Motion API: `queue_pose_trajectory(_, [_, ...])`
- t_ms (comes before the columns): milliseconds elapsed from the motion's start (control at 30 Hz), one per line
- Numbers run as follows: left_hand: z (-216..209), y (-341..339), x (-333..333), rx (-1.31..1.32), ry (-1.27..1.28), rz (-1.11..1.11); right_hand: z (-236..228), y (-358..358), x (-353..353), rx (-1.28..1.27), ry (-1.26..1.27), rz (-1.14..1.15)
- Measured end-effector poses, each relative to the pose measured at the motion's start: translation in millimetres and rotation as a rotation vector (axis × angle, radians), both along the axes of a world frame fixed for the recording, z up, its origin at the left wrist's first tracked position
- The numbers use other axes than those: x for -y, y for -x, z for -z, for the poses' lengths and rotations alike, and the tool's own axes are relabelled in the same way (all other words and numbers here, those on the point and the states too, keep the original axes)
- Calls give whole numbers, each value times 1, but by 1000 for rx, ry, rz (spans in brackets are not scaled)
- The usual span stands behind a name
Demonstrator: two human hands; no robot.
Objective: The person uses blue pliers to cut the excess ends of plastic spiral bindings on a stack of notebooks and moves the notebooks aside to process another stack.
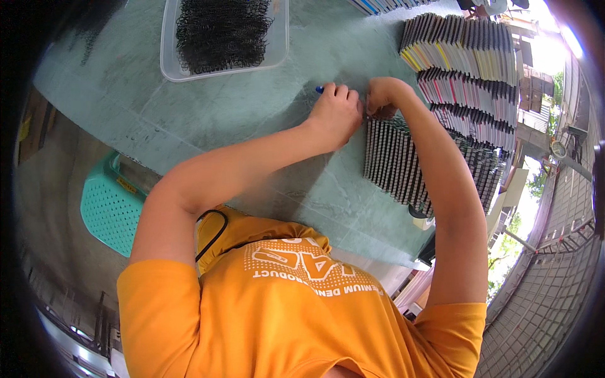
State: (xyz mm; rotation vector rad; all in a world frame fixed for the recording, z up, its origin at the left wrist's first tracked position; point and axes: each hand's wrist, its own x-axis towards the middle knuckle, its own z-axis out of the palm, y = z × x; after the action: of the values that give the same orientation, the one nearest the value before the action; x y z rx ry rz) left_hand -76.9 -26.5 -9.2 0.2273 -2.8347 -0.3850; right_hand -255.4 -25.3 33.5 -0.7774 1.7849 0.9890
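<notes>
My left hand [337, 114] is closed above the table, its fingers curled round a slim object of which only a dark blue end [319, 89] sticks out. Close beside it, my right hand [386, 97] bends down at the wrist with its fingers curled in. What those fingers pinch is too small or hidden to make out. Just below the right hand stands a row of spiral-bound notebooks [392, 157] with black coils along their edges. My right forearm passes over part of that row.
A clear plastic tub [169, 60] of black wire spirals [220, 34] sits at the far left of the green table [126, 101]. More bound notebooks [466, 47] are stacked along the right side, with bluish books [394, 5] at the back. A turquoise plastic stool [113, 201] stands left.
</notes>
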Motion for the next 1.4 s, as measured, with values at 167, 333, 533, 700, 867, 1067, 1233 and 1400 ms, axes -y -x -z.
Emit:
queue_pose_trajectory(167, [8,9,4,-111,-17,18,0,1,2,-24,13,148])
queue_pose_trajectory(333, [10,13,1,80,-149,92,3,5,0,-2,-51,229])
queue_pose_trajectory(533, [5,9,7,9,-127,49,-3,10,-1,53,-26,271])
queue_pose_trajectory(700, [1,4,14,-133,-39,44,0,10,0,-1,-73,199])
queue_pose_trajectory(867, [8,11,7,-144,-6,47,-4,6,2,55,-108,206])
queue_pose_trajectory(1067, [13,18,1,54,-183,66,-7,4,3,93,-122,193])
queue_pose_trajectory(1233, [11,8,5,-141,-187,41,-12,7,1,133,-104,339])
queue_pose_trajectory(1400, [6,10,4,-198,-44,11,-18,-3,10,72,-127,327])
